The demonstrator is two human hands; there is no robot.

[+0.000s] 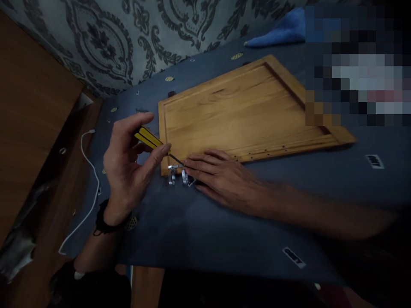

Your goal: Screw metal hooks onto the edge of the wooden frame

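Note:
My left hand [130, 160] is closed around a screwdriver [149, 140] with a yellow and black handle. Its thin shaft slants down to the right, and the tip reaches a small shiny metal fitting [175, 167] at the near left corner of a framed wooden panel [224, 111]. Two curved metal parts of the fitting hang past the panel's edge. Flat across that edge lies my right hand [221, 175], fingers stretched out, its fingertips beside the screwdriver tip. Whether a screw sits under the tip is too small to tell.
The panel rests on a dark blue patterned cloth [224, 239]. A white cable [93, 171] curves along the left side, near a brown wooden surface [35, 77]. Blue fabric [278, 32] lies at the back by the patterned wall [144, 34]. The upper right corner is pixelated.

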